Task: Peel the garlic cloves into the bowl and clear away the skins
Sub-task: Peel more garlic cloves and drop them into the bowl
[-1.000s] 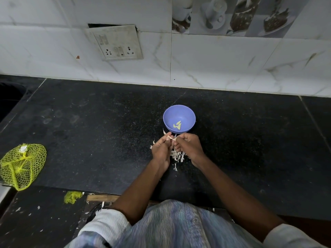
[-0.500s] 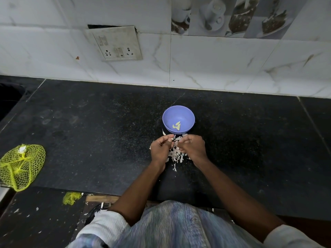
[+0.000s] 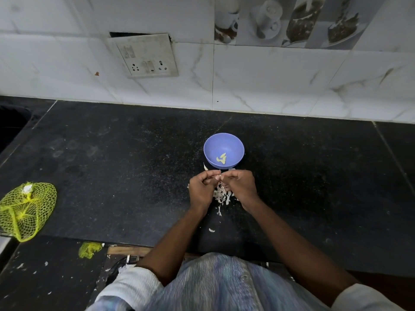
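Note:
A small blue bowl (image 3: pixel 224 152) stands on the black counter with a few peeled garlic pieces (image 3: pixel 221 158) in it. Just in front of the bowl my left hand (image 3: pixel 202 189) and my right hand (image 3: pixel 241 186) meet, fingers curled, pinching a garlic clove (image 3: pixel 219 178) between their fingertips; the clove is mostly hidden. A heap of pale garlic skins (image 3: pixel 222 196) lies on the counter under and between my hands. One loose skin (image 3: pixel 205 167) sticks out beside the bowl's near left edge.
A yellow net bag (image 3: pixel 25 209) lies at the counter's left edge, and a yellow scrap (image 3: pixel 89 249) sits below the edge. The white tiled wall with a switch plate (image 3: pixel 146 56) runs along the back. A stray skin (image 3: pixel 211 230) lies nearer me.
My hands have stayed in front of the bowl, working the clove between the fingertips; the fingers have closed tighter together. The bowl has not moved.

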